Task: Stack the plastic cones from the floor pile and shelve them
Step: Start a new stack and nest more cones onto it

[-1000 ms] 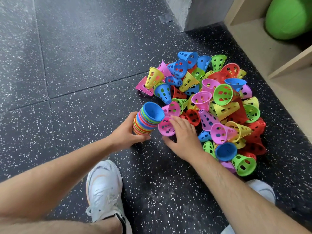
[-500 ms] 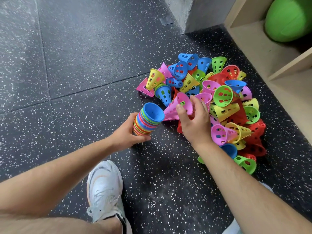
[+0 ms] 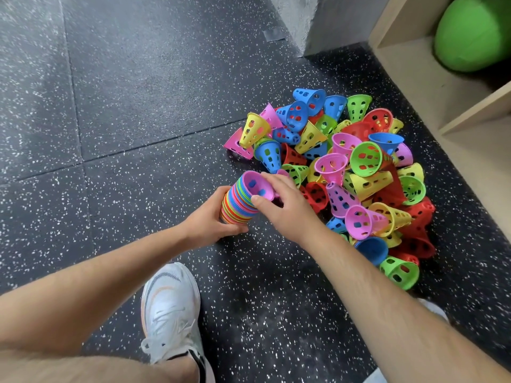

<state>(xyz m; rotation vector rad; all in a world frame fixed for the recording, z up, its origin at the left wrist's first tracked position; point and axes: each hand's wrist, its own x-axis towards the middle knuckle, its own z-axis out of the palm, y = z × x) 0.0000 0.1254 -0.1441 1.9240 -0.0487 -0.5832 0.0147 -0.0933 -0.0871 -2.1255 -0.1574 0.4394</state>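
A pile of perforated plastic cones [image 3: 356, 172] in pink, blue, yellow, green and red lies on the dark speckled floor. My left hand [image 3: 210, 219] grips the base of a tilted multicoloured stack of nested cones [image 3: 237, 203]. A pink cone [image 3: 255, 185] now sits in the stack's open end, and my right hand [image 3: 284, 205] holds its rim with thumb and fingers.
A light wooden shelf unit [image 3: 442, 87] stands at the right, with a green ball [image 3: 475, 31] in its upper compartment. A grey wall corner [image 3: 318, 20] is behind the pile. My white shoe [image 3: 171, 308] rests on the floor below my hands.
My right hand lifted a pink cone from the pile's near edge and carried it left into the stack, covering the blue cone that was on top. The left hand stayed put.
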